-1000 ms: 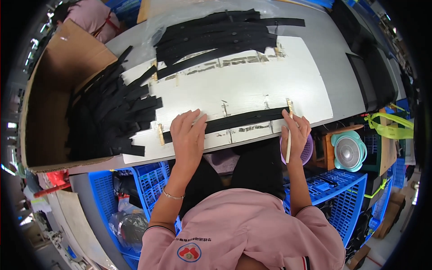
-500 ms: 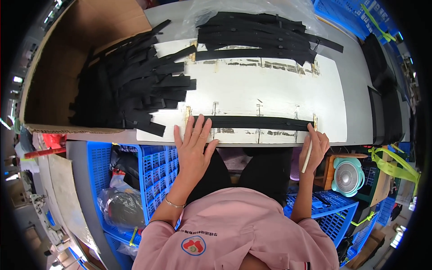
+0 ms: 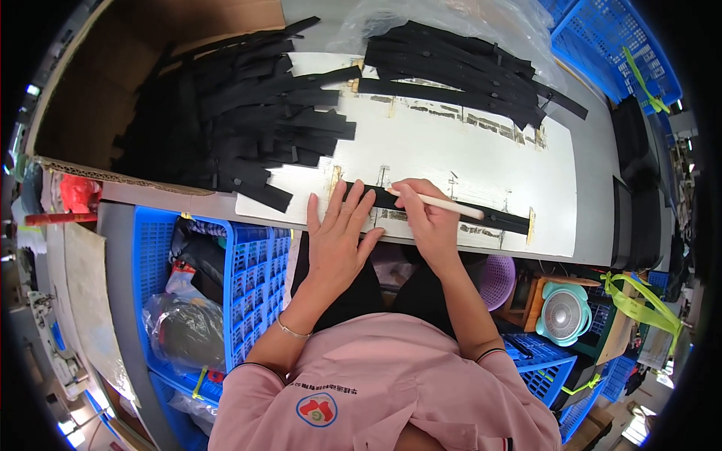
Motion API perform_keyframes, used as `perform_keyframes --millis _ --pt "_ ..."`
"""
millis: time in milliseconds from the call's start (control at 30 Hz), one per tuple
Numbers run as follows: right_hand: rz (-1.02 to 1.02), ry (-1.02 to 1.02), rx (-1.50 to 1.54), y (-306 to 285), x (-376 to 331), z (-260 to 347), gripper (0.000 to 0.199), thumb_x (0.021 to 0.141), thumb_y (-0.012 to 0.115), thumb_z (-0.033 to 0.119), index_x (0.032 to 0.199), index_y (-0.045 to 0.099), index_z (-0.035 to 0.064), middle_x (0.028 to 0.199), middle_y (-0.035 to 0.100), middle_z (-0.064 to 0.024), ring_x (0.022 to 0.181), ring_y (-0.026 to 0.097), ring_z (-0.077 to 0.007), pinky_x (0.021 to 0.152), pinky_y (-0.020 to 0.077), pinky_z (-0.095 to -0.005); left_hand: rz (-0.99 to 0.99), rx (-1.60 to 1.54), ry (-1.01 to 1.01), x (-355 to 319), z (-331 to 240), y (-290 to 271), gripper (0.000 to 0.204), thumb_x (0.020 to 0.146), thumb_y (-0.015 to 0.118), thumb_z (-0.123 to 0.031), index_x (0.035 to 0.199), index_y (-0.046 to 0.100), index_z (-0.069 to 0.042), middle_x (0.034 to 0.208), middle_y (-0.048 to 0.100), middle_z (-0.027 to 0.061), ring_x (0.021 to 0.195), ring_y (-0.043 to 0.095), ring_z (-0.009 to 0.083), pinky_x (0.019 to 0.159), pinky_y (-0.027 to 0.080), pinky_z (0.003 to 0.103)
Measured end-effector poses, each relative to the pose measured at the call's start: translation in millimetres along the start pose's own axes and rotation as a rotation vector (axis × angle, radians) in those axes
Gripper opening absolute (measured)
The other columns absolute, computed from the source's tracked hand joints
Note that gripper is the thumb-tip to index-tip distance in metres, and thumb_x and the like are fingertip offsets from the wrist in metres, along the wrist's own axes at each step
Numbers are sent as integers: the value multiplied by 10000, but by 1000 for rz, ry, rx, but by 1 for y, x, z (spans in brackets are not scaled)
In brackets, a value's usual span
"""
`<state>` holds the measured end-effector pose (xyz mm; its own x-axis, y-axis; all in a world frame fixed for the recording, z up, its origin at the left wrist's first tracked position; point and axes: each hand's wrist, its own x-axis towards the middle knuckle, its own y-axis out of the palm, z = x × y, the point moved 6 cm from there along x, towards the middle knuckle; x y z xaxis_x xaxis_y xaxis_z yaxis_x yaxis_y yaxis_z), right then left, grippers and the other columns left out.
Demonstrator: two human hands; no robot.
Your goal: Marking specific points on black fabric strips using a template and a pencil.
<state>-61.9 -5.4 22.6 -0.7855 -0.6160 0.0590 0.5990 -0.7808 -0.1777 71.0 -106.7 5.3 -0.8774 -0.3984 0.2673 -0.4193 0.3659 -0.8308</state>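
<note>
A single black fabric strip (image 3: pixel 492 218) lies along the near edge of a white board (image 3: pixel 429 146), between taped guide marks. Flat on the strip's left end rest the outstretched fingers of my left hand (image 3: pixel 335 240). My right hand (image 3: pixel 432 229) grips a white pencil (image 3: pixel 455 207), its tip at the strip just right of my left fingertips. Several more black strips (image 3: pixel 248 124) spill in a heap over the board's left side. Another pile of black strips (image 3: pixel 451 64) lies along the far edge of the board.
An open cardboard box (image 3: pixel 83 98) stands at the left beside the heap. Clear plastic film (image 3: pixel 481 16) lies behind the far pile. Below the table edge are a blue crate (image 3: pixel 256 293), a purple basket (image 3: pixel 498 282) and a small teal fan (image 3: pixel 564 314).
My right hand has moved left from the strip's right end to near my left hand, and the pencil now lies across the strip. My left hand stays on the strip's left end.
</note>
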Motion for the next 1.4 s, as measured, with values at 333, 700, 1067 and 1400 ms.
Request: perform_keyframes --millis 333,700,1067,1400 --pt "32 -76 -133 15 6 -14 194 1040 612 120 1062 723 -39 943 716 -74 799 658 -113 711 515 -247 -47 8 15 -2 3 0 589 946 709 -333 1461 557 -91 1570 494 94 1497 391 314 1219 163 599" --pt "39 -102 -106 11 1 -18 169 1012 638 105 965 725 -32 806 696 -93 674 624 -146 625 483 -285 -55 -27 20 -2 4 1 634 924 748 -281 1490 525 -104 1568 499 110 1510 375 332 1230 129 590" --pt "134 -132 -138 13 3 -15 189 998 635 109 901 731 -22 793 723 -94 686 651 -138 632 499 -281 -44 8 6 0 -1 2 604 918 742 -293 1459 562 -91 1552 521 97 1486 413 311 1229 144 580" --pt "-273 -72 -203 -88 -12 -18 225 1005 600 80 861 723 -42 747 687 -63 636 569 -93 597 450 -266 2 21 -16 -1 1 3 570 962 697 -240 1491 528 -110 1589 475 95 1525 343 327 1247 99 561"
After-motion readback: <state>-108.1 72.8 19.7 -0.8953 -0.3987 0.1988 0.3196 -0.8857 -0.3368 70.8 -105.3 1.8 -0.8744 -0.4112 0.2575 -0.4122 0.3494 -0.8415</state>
